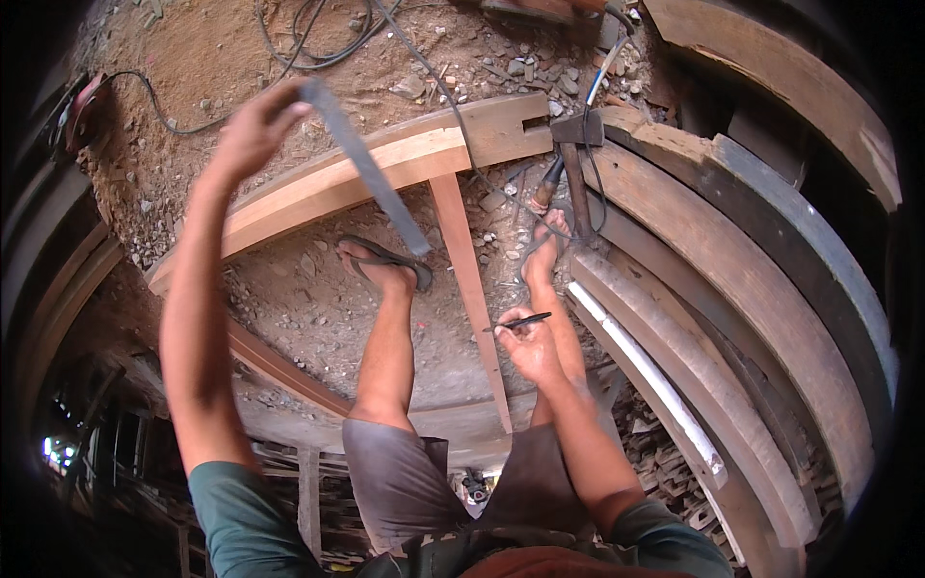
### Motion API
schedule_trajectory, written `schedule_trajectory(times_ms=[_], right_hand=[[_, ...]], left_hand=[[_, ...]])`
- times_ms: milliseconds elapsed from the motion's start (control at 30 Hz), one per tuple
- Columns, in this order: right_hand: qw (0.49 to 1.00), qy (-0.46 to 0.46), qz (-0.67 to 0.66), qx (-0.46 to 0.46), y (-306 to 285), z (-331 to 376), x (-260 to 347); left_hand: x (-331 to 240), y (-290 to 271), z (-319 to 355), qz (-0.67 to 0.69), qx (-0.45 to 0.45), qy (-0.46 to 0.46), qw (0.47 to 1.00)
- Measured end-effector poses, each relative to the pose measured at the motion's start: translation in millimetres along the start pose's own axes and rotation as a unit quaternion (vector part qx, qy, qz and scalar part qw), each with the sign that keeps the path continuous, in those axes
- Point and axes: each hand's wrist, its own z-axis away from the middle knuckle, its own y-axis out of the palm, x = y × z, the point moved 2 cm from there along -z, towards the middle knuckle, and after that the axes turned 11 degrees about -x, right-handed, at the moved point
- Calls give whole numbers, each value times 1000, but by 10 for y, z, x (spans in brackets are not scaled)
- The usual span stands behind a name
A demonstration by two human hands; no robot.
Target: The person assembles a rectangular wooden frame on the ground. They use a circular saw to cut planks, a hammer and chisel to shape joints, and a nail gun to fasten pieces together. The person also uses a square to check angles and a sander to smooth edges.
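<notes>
Just beside the slim reddish wooden slat (464, 260), the right hand (533, 353) grips a slender black pen (530, 320) between its fingers; farther out, the left hand (258, 127) pinches in its fingers a flat grey strip (367, 168) (slightly blurred), slanting across a pale wooden beam (318, 190).

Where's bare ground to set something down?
Roomiest: the brown sandy ground between the red corded tool and the coiled black cable. Crowded: the right side, where brown wooden beams lie side by side, with a dark-headed hammer near their upper ends.
</notes>
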Motion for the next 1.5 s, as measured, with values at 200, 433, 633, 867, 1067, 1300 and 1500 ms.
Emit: schedule_trajectory(times_ms=[200, 433, 633, 867, 1067, 1300, 1500], right_hand=[[997, -40, -16, -64, -147, -4, 289], [995, -50, -8, -86, -183, -108, 325], [986, -123, 35, -111, -103, -238, 561], [978, -158, -33, -130, 27, -439, 980], [962, -233, 20, -140, 74, -600, 1134], [963, -239, 11, -125, 173, -814, 1100], [960, -254, -22, -118, 426, -1066, 1195]], left_hand=[[-150, 1379, 51, -54, 85, 63, 993], [-181, 1743, 215, -86, 19, 137, 987], [-251, 1765, 280, -129, 5, 130, 983], [-194, 1755, 315, -122, -40, 173, 977], [-186, 1774, 288, -112, -30, 178, 977], [-244, 1737, 295, -130, -6, 169, 977], [-278, 1714, 303, -134, -7, 175, 975]])
